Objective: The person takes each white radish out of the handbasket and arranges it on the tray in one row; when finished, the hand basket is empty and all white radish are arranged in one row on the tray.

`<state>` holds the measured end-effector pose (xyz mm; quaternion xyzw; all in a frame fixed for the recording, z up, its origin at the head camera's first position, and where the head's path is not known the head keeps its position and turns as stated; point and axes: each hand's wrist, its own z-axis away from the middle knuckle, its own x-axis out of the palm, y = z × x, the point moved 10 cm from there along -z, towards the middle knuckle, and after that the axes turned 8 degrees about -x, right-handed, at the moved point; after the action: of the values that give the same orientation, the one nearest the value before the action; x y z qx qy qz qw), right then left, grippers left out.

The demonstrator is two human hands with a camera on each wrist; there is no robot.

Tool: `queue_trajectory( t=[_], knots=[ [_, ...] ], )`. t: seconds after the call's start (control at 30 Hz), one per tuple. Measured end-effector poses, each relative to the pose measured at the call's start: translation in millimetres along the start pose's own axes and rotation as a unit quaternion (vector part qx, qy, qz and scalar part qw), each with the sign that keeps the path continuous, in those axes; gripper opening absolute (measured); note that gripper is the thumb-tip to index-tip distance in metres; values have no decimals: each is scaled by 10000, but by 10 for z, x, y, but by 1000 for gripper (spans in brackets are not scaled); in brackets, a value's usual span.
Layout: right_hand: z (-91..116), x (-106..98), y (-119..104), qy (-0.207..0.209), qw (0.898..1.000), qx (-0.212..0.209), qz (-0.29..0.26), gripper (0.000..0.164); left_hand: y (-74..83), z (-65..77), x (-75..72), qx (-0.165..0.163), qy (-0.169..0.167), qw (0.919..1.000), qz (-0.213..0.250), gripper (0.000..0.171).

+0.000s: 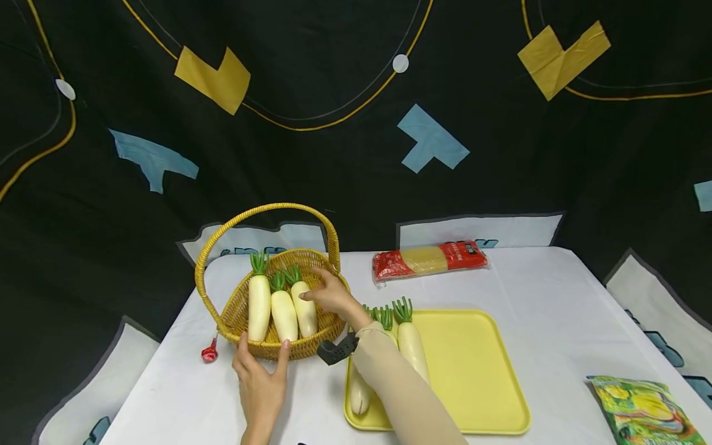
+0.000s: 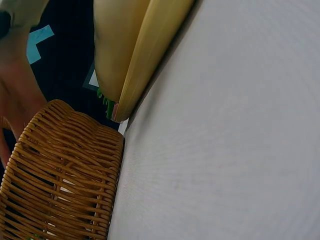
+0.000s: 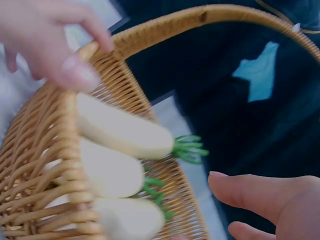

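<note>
A wicker basket [image 1: 300, 349] with a tall arched handle holds three white radishes [image 1: 259, 306] with green tops, lying side by side. My left hand [image 1: 260, 386] grips the basket's front rim, thumb over the edge; the right wrist view shows these fingertips [image 3: 75, 75] at the rim close to the handle's base. Over the right part of the basket, my right hand [image 1: 332, 295] is spread, its thumb overlapping the rightmost radish [image 1: 306, 315]. In the right wrist view the right hand [image 3: 280, 200] has nothing between its thumb and fingers.
A yellow tray [image 1: 473, 371] with more white radishes [image 1: 413, 349] lies right of the basket, partly under my right forearm. Behind it is a red-and-yellow noodle-like packet [image 1: 431, 259]. A colourful packet [image 1: 648, 411] lies at front right, and a small red wrapped item [image 1: 209, 352] left of the basket.
</note>
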<state>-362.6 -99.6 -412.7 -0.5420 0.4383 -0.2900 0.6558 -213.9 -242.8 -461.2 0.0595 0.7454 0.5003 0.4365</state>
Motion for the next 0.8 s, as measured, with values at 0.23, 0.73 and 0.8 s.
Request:
queue_trajectory(
  t=[0.23, 0.73, 0.8],
  knots=[
    [-90, 56, 191, 203, 9987, 396, 232, 69, -3, 7, 14, 28, 42, 10000, -34, 88],
    [-106, 253, 348, -124, 9942, 1026, 286, 71, -9, 20, 11, -40, -7, 10000, -65, 88],
    [-106, 259, 355, -107, 9934, 1078, 381, 71, -5, 18, 11, -22, -4, 10000, -69, 88]
  ],
)
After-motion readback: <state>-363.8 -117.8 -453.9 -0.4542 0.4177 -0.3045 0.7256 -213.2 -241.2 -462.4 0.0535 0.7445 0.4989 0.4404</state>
